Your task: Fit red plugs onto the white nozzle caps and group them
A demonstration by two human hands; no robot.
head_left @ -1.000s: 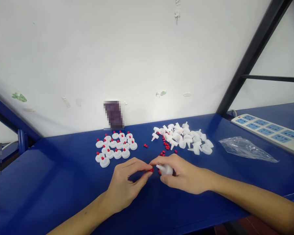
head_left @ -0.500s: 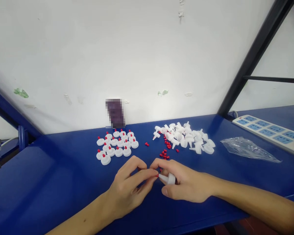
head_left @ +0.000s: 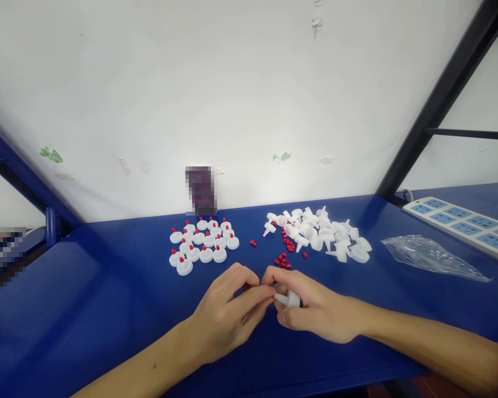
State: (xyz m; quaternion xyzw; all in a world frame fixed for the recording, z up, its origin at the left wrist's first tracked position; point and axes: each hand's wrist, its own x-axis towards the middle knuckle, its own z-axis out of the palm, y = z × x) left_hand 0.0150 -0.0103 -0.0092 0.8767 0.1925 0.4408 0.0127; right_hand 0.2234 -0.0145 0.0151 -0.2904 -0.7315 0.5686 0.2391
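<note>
White nozzle [head_left: 292, 299] sat lower centre, tip pointing left | my right hand [head_left: 326, 312] gripped its base | my left hand [head_left: 226, 315] pinched a barely visible red cap [head_left: 274, 297] at that tip | loose caps [head_left: 283, 265] lay just above

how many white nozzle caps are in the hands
1: a white nozzle cap in the right hand, its tip at the fingertips of the left hand. More could be hidden.

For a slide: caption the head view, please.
Left hand at tip of white nozzle lid in right hand, red tip caps beyond.
</note>
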